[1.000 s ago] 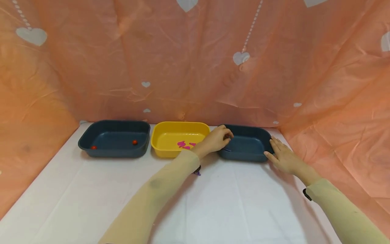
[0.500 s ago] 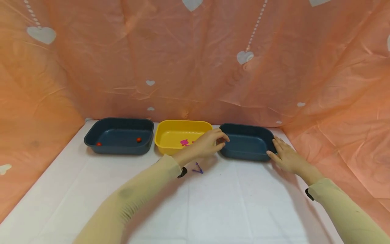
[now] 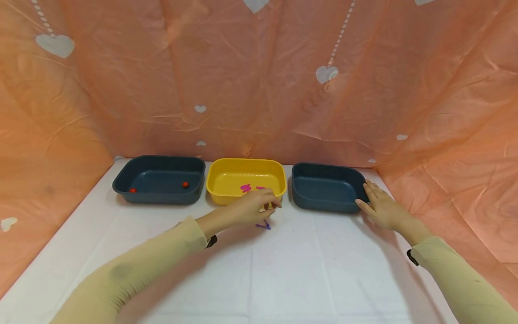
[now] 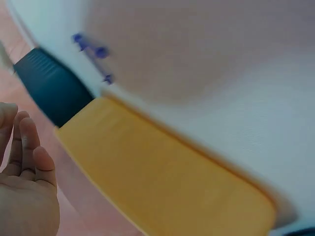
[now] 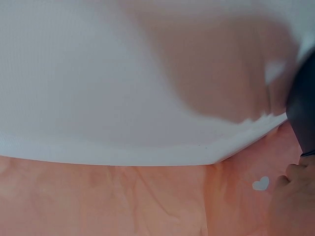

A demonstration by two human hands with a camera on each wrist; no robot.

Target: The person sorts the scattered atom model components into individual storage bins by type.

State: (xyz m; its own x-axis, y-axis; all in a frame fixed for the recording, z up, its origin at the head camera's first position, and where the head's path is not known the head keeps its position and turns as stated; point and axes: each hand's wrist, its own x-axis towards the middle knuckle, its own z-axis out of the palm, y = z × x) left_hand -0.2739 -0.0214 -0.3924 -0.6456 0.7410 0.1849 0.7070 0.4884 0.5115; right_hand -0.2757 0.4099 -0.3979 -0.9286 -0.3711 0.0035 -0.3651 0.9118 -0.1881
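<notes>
In the head view my left hand (image 3: 252,208) hovers at the front of the yellow bin (image 3: 218,199), its fingers loosely bent with nothing between them. Just beyond the fingertips, small purple stick-like pieces (image 3: 265,226) lie on the white cloth; the left wrist view shows these purple pieces (image 4: 93,56) with knobbed ends. Several pink pieces (image 3: 245,187) lie inside the yellow bin, partly hidden by its front wall. My right hand (image 3: 382,208) rests with extended fingers against the right end of the right dark blue bin (image 3: 328,207).
On the left stands another dark blue bin (image 3: 158,198) holding two small red balls (image 3: 185,184). All three bins line up along the back of the white-covered table (image 3: 291,270). An orange curtain (image 3: 259,90) with white hearts hangs behind and at the sides.
My left hand has drawn back from the right dark blue bin, leftward and toward me, to near the purple pieces, uncovering the bin's left end. The right hand stays put.
</notes>
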